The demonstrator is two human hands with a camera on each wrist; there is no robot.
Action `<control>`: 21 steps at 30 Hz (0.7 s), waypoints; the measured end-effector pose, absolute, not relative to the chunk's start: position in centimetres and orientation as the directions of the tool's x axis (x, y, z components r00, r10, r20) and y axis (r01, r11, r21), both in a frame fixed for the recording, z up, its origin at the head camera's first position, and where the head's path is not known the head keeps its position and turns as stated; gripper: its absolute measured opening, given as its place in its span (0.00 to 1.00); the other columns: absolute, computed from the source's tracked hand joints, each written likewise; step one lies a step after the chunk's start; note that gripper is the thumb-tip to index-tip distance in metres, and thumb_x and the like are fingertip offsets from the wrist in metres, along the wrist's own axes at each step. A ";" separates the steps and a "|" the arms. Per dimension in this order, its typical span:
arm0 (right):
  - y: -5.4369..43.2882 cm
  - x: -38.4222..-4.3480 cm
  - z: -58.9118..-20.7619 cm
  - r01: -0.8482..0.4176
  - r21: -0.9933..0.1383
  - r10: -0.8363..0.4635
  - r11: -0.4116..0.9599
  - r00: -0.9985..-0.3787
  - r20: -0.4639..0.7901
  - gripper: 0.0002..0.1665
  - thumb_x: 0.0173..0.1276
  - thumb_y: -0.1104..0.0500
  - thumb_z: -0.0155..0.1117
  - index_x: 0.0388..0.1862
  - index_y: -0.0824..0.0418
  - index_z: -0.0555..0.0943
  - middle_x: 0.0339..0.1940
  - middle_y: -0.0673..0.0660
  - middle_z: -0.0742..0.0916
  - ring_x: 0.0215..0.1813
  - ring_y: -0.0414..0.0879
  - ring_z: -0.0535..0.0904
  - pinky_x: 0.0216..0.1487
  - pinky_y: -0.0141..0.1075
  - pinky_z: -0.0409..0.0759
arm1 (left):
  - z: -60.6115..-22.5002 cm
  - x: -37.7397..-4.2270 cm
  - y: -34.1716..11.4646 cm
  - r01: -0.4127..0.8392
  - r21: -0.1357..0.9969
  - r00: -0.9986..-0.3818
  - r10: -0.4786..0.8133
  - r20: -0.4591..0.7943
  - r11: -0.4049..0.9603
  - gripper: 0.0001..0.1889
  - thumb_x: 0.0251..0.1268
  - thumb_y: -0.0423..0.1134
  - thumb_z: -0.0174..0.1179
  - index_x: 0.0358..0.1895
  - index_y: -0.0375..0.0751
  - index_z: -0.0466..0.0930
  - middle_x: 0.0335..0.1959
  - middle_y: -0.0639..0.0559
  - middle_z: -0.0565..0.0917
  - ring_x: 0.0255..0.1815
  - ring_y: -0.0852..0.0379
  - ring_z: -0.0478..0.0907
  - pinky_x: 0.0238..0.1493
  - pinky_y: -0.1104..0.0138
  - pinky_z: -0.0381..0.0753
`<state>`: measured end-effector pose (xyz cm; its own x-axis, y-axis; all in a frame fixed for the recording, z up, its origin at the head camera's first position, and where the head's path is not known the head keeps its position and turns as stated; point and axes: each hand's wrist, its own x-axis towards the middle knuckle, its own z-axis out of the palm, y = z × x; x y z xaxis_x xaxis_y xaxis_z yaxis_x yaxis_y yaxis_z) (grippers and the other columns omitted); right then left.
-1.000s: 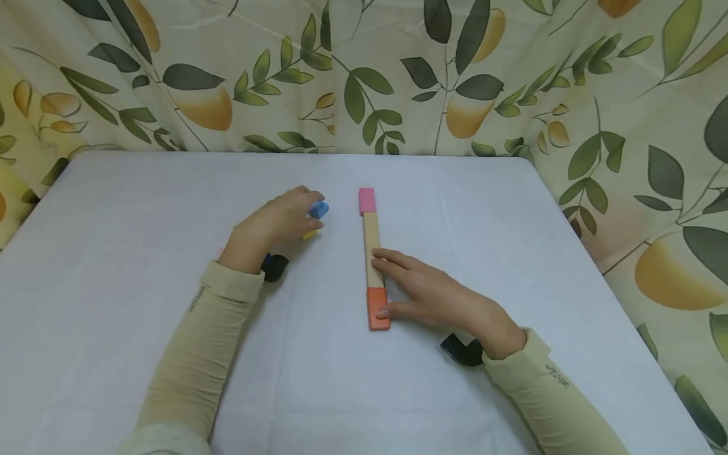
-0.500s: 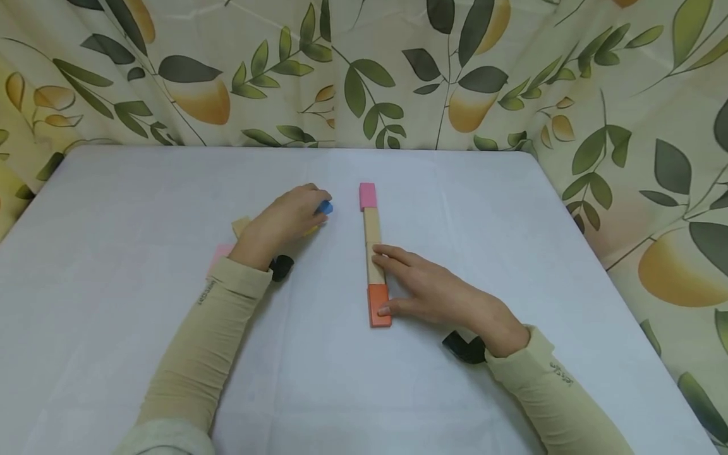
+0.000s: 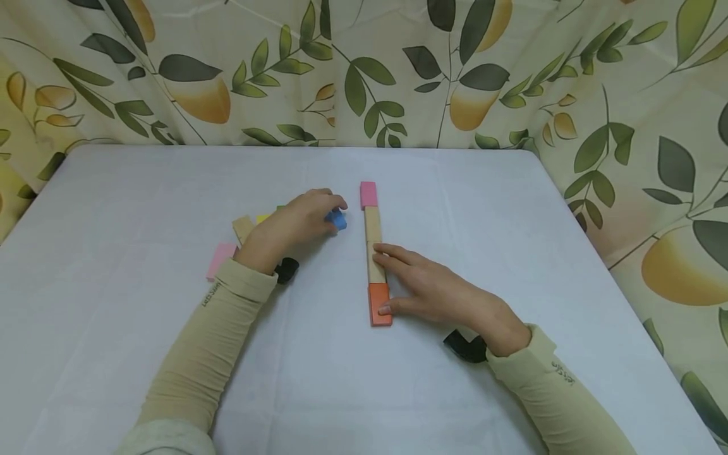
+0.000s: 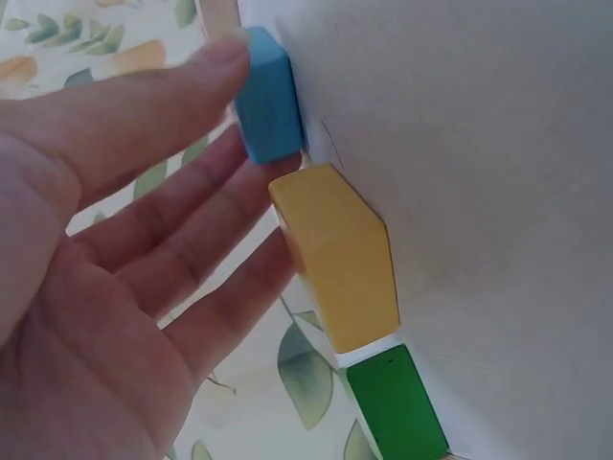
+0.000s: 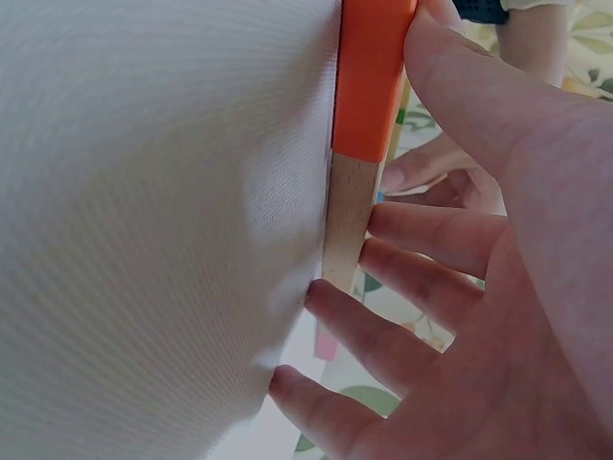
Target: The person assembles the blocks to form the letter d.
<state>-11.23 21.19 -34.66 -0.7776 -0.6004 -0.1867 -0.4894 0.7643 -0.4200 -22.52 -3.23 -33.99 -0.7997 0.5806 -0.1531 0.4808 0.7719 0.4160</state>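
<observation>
Blue block point(image 3: 338, 219) is pinched by the left hand point(image 3: 298, 220), left of and apart from the block row point(image 3: 372, 224), which is touched by the spread fingers of the right hand point(image 3: 429, 287); positioning seems in hand; steady alignment would be called for next.

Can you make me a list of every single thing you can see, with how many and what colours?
table: one, white cover, under everything
patterned curtain: count unclear, cream with leaves and fruit, behind and right of table
row's pink block: one, pink, far end of row
row's wooden blocks: two, plain wood, middle of row
orange block: one, orange, near end of row
other pink block: one, pink, left of row
other wooden block: one, plain wood, left of row
yellow block: one, yellow, left of row
green block: one, green, beside yellow
blue block: one, blue, in left hand
black wrist pieces: two, black, at wrists
sleeves: two, beige, on arms
hands: two, left pinching blue, right touching row
</observation>
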 end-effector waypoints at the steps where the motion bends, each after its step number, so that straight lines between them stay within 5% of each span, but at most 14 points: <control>1: 21.2 -11.2 -34.7 -0.490 -0.419 -0.601 0.764 -0.778 -0.186 0.50 0.63 0.42 0.71 0.78 0.59 0.61 0.81 0.52 0.61 0.79 0.52 0.60 0.73 0.49 0.69 | -34.0 -22.5 -3.2 0.485 0.417 -0.794 0.587 -0.157 0.768 0.24 0.65 0.35 0.66 0.64 0.36 0.75 0.58 0.41 0.79 0.58 0.47 0.76 0.64 0.58 0.75; 11: 21.3 -11.3 -34.8 -0.510 -0.406 -0.611 0.758 -0.774 -0.169 0.50 0.63 0.42 0.70 0.77 0.60 0.62 0.80 0.53 0.61 0.79 0.52 0.61 0.73 0.49 0.69 | -34.2 -22.4 -2.3 0.526 0.439 -0.742 0.645 -0.181 0.728 0.26 0.63 0.41 0.69 0.63 0.37 0.76 0.55 0.43 0.80 0.53 0.50 0.77 0.61 0.60 0.77; 21: 21.3 -11.3 -34.8 -0.501 -0.410 -0.606 0.762 -0.775 -0.180 0.50 0.63 0.41 0.70 0.77 0.59 0.62 0.80 0.53 0.61 0.79 0.51 0.60 0.73 0.49 0.68 | -34.0 -22.0 -1.8 0.541 0.475 -0.712 0.678 -0.179 0.694 0.27 0.61 0.36 0.70 0.63 0.38 0.75 0.55 0.45 0.82 0.56 0.51 0.78 0.62 0.61 0.78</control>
